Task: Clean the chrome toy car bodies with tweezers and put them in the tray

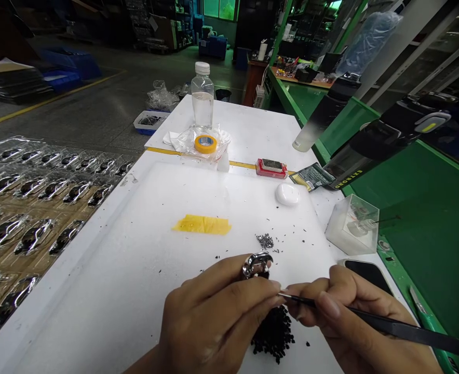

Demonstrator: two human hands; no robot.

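My left hand (217,306) is closed around a shiny chrome watch case (257,264), held up above the white work mat (108,270). Black tweezers (393,324) lie in the closed fingers of my right hand (350,306). Their thin tips reach the fingertips of my left hand; whatever lies between those tips is too small to make out. Beneath both hands is a heap of small black pieces (274,332), partly covered by my left hand. Beyond them sits a little pile of tiny metal pins (265,240), with some scattered around.
Yellow tape (203,224) is stuck on the mat. A white case (287,194), a red box (271,168), a tape roll (205,144) and a water bottle (202,98) stand farther back. At right are a clear box (353,224), phone (369,275) and green-handled knife (432,322).
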